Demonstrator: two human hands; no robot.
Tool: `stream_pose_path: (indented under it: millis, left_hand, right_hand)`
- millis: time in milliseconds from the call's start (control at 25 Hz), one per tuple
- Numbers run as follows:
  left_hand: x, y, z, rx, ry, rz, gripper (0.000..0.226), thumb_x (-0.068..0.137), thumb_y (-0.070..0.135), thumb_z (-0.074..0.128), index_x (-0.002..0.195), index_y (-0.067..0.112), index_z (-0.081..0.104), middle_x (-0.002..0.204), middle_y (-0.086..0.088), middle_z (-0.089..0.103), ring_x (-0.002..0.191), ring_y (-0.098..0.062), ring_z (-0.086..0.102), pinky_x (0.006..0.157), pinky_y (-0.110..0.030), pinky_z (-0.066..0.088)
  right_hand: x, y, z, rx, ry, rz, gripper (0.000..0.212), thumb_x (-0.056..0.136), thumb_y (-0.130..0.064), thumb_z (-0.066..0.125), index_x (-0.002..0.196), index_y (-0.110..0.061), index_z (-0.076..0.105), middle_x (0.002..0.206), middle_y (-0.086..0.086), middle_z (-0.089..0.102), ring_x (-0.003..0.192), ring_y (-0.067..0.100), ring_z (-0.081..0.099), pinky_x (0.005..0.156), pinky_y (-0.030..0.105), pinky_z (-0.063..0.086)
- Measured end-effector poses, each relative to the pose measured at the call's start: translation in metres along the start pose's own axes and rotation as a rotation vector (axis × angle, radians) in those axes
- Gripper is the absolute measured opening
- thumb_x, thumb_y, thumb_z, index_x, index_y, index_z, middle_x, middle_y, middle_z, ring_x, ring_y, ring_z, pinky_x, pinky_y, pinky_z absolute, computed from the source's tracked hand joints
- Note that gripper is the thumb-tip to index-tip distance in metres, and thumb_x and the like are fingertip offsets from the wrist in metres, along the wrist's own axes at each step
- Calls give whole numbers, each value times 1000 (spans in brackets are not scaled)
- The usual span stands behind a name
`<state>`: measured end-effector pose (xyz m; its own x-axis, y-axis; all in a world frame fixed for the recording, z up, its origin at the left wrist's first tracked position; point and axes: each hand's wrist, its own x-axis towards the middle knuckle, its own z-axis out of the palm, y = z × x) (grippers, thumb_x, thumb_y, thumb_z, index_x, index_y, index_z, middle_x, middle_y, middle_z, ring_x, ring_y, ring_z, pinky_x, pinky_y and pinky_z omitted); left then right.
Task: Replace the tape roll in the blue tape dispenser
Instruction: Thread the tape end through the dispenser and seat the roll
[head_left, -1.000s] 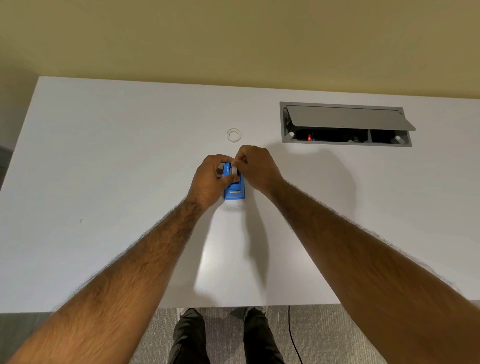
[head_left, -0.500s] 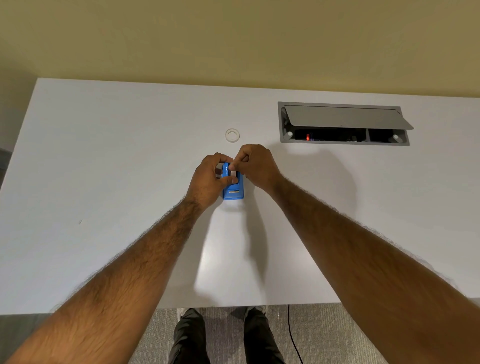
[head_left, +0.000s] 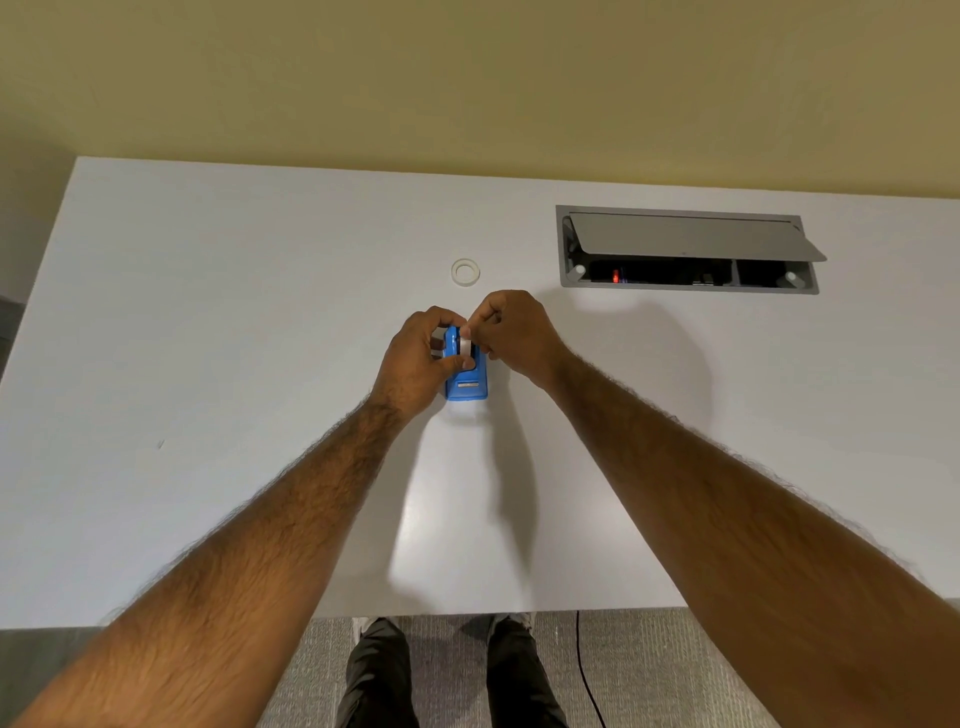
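Note:
The blue tape dispenser (head_left: 466, 387) stands on the white table (head_left: 208, 364) at the middle, its cutter end toward me. My left hand (head_left: 418, 364) wraps its left side, thumb across the top. A white tape roll (head_left: 466, 345) sits in the dispenser's well, and my right hand (head_left: 511, 332) pinches its top edge with thumb and forefinger. A second, thin clear tape ring (head_left: 465, 272) lies flat on the table just beyond the hands. The far end of the dispenser is hidden by my fingers.
A grey cable box (head_left: 685, 252) with its lid lifted is set into the table at the back right. The table's near edge runs just above my legs, and a black cable (head_left: 587, 670) hangs down to the carpet.
Both hands stay on the dispenser and the roll; the fingers have shifted only slightly. The view has drifted a little.

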<state>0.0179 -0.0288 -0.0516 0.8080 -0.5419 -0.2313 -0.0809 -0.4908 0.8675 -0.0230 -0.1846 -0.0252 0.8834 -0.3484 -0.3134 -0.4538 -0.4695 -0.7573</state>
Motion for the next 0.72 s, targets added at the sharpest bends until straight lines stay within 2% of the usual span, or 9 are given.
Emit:
stream_pose_path:
  millis: [120,240,400,520,600,720]
  left_hand:
    - [2,-3,0,8,-2,-1,40,77,19,83,107,32,60,111,6,61,94,-15,62,78,-19,49]
    - [1,-3,-1,-1,-2,-10,39,78,21,83,108,31,61,113,5,61,95,-17,63,79,-21,49]
    - [0,-1,-1,-8,-8,-12,40,77,18,83,105,33,57,111,4,60,96,-19,62,81,-25,51]
    - [1,-1,0,-12,-10,-14,44,75,15,83,103,35,57,111,4,60,96,-20,63,79,-21,49]
    - [1,0,0,-4,-14,-14,43,76,15,83,104,33,56,111,4,60,95,-20,63,77,-19,49]
    - [1,1,0,9,-13,-11,42,77,15,82,104,32,56,110,3,60,94,-19,62,76,-18,48]
  right_hand:
    - [-6,-1,-2,-23,-13,-50,13,80,-15,73,82,-4,67,83,10,69,72,18,63,68,27,54]
    - [-12,-6,-1,-95,-24,-84,11,78,-10,69,86,-5,63,74,-3,59,66,9,54,62,14,44]
    - [-17,-7,-2,-141,-47,-114,14,77,-6,65,89,-8,59,79,0,59,71,13,54,67,21,48]
    - [-15,-8,-2,-137,-47,-100,13,78,-9,66,89,-6,61,78,-1,58,70,11,53,62,14,42]
    - [-11,-8,-1,-150,-36,-101,12,81,-10,67,89,-2,63,82,5,62,72,13,55,62,13,41]
    - [-6,-7,1,-117,-23,-85,12,83,-10,65,87,1,66,85,11,66,75,18,60,71,26,53]
